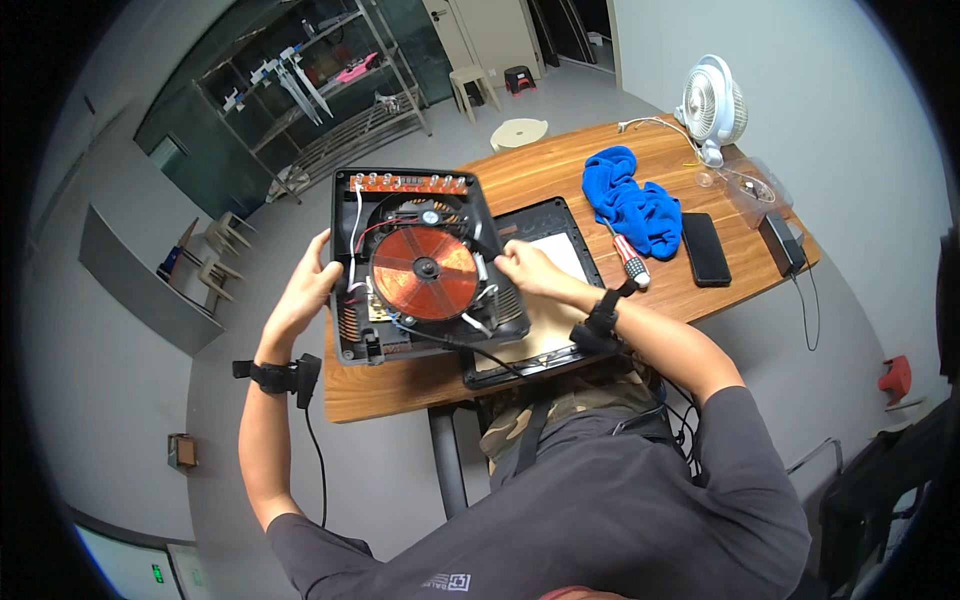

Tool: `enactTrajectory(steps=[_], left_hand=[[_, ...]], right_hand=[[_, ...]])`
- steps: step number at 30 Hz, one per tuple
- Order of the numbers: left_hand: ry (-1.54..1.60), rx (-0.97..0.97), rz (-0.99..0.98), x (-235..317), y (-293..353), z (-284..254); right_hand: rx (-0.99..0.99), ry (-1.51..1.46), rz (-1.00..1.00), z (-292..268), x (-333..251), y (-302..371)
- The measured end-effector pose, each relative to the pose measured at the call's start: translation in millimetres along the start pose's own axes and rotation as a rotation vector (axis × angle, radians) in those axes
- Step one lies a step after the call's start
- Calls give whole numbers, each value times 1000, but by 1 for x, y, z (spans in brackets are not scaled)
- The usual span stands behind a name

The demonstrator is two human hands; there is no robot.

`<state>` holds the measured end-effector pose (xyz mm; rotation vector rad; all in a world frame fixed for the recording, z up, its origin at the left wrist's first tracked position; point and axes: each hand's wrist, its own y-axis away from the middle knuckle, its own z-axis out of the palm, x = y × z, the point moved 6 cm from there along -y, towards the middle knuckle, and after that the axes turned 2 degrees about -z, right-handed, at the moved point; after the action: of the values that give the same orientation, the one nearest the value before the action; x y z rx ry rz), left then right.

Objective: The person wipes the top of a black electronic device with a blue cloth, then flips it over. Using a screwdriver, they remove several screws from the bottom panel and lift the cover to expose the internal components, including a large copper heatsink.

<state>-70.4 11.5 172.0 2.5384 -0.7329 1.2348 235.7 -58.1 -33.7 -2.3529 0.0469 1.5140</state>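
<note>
An opened induction cooker base (345,240) is held tilted above the left part of the table. Inside it are a round copper coil (425,272), a strip circuit board (408,184) along the far edge, and several loose wires. My left hand (305,290) grips the base by its left side, thumb over the rim. At its right side, my right hand (535,270) is closed about the edge; its fingertips are partly hidden. Below and to the right, a black cooker panel (582,235) with a pale inner sheet (562,254) lies on the table, partly covered by the base and my right arm.
On the wooden table (740,262) lie a blue cloth (632,203), a screwdriver (631,262), a black phone (706,250), a power adapter (781,245) and a clear plastic box (752,190). A white fan (713,105) stands far right. A dark cable runs from the base toward me.
</note>
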Motion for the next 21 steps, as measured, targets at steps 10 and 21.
enactTrajectory(steps=[10, 21], left_hand=[[137, -210, 1, -85, -35, 126], [-20, -226, 168, -125, -47, 174]], right_hand=[[-43, 368, 24, -108, 14, 32], [-75, 395, 118, -123, 43, 41]])
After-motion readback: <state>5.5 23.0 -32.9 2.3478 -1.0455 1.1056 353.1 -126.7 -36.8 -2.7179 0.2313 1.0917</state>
